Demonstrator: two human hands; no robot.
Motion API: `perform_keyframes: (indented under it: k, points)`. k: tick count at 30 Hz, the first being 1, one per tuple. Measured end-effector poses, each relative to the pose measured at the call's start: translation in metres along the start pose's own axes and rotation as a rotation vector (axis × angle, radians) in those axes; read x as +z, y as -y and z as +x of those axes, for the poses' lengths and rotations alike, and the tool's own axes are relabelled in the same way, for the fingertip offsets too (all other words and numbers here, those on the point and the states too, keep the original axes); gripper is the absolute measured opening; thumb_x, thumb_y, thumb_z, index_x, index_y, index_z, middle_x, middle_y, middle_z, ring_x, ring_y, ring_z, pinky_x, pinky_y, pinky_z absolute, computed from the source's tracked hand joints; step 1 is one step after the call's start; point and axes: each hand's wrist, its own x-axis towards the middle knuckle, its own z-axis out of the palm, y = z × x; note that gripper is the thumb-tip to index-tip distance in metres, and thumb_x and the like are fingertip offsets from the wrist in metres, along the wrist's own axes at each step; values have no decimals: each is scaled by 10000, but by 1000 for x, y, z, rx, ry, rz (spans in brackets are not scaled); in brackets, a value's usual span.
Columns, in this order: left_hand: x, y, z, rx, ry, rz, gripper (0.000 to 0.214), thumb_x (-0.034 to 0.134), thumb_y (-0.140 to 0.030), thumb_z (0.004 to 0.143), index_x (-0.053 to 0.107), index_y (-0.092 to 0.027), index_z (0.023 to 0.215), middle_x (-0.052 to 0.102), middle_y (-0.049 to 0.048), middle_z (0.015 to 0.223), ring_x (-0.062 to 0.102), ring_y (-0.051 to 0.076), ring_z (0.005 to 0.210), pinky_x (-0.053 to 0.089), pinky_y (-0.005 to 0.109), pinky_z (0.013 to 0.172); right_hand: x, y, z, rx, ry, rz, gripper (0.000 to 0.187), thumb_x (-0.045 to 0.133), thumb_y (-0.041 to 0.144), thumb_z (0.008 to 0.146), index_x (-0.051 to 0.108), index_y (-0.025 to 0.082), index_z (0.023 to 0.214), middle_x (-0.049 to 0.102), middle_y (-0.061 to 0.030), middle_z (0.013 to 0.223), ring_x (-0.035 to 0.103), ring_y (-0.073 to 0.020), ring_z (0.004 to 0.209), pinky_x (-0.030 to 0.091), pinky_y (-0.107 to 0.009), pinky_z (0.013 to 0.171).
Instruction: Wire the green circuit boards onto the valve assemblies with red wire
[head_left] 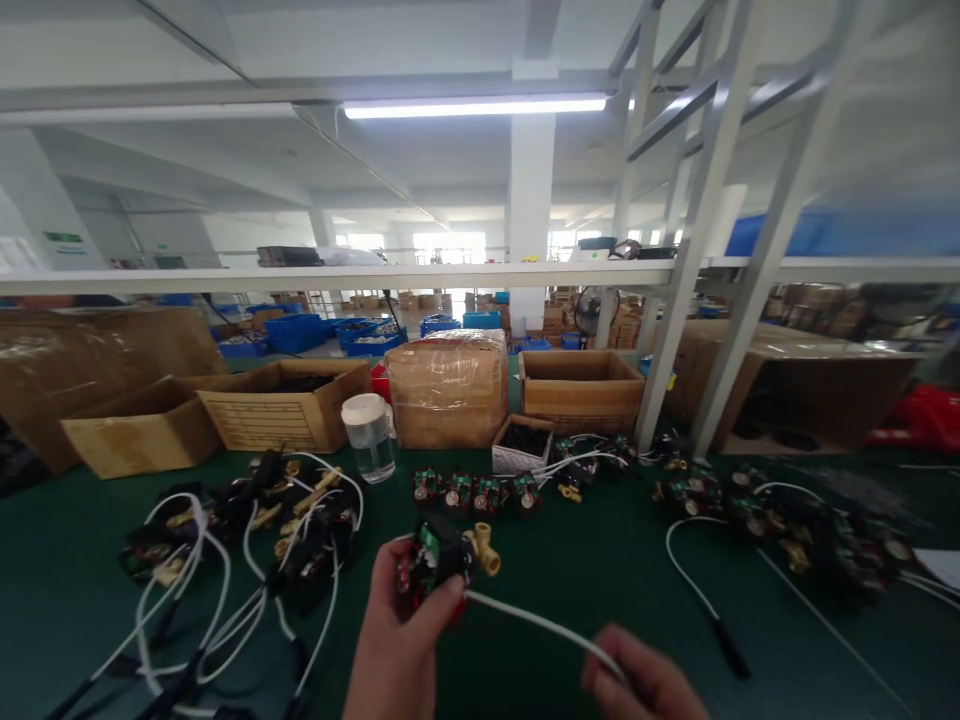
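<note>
My left hand (409, 620) is closed around a black valve unit (448, 548) with a green circuit board inside. A brass fitting (484, 549) sticks out from its right side. From the unit's lower side a white cable (536, 616) runs to the right. My right hand (637, 675), slightly blurred, grips this cable between thumb and fingers near the bottom edge. Just beyond my hands stands a row of several small units with green boards (487, 494). To the left lies a pile of similar units (311, 535) with brass fittings and looping white cables.
A clear plastic jug (369, 440) stands behind the left pile. Open cardboard boxes (581, 385) and a taped carton (450, 392) line the back, with a small box of black parts (523, 447) before them. More units (810, 530) lie at right. A metal frame post (686, 240) rises behind.
</note>
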Motion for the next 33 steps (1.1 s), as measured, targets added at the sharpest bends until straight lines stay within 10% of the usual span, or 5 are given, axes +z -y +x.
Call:
perform_keyframes:
  k: [6,11,16,23,33]
  points:
    - [49,108,16,-69,59,590,534,759,-213,699,522,-199,1178,632,81,1147,654,272,1047,529,444,935,-63,0,39,19,-473,-639,303,478,488,989,629,239,903,624,-21,800,588,-190,686,437,-295,625]
    - [76,156,17,70,32,810,609,699,-180,794,445,-161,1348,545,106,1148,615,270,1075,511,426,973,-62,-9,98,-214,-562,-1131,185,518,315,1000,644,218,907,603,-53,884,589,-220,791,430,-343,730]
    - [58,155,4,108,206,1015,894,741,-204,787,267,-237,1545,517,90,1158,587,292,1110,477,446,993,-49,-28,130,-278,-487,-1252,124,565,250,971,680,234,1015,622,-79,999,556,-256,959,414,-393,853]
    - [26,136,14,244,401,1257,769,646,-129,835,369,-327,1524,601,54,1166,552,266,1111,424,392,991,-32,-42,121,-249,-445,-1270,587,477,18,854,500,176,1419,528,-164,1397,354,-321,1382,335,-472,1064]
    - [-27,91,49,228,349,1566,407,590,-135,852,702,-306,1205,647,57,1210,514,282,1112,403,378,876,-16,-54,61,-153,-612,-951,447,451,163,922,476,254,1359,556,-125,1237,530,-317,1128,470,-500,900]
